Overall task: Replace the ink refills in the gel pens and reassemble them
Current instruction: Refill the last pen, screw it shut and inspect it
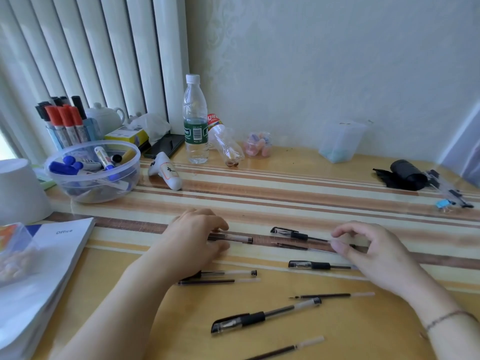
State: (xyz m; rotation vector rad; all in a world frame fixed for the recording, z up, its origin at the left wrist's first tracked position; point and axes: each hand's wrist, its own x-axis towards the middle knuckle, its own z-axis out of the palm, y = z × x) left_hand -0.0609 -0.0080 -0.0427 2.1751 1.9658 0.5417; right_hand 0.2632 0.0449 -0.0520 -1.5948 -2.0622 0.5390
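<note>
Your left hand (197, 236) curls over clear pen barrel (233, 238) on bench (285, 188); right hand (368, 252) pinches thin refill (298, 247) between thumb and fingers. Capped gel pens (262, 317), loose refills (335, 295) lie just below both hands.

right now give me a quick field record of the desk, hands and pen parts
surface: striped table
left hand: grips a clear pen barrel
right hand: pinches the end of a thin refill
assembled pens: capped pen nearest the person; another by the right hand
loose refills: one above the nearest pen; one at the bottom edge
background: water bottle, marker bowl
</note>
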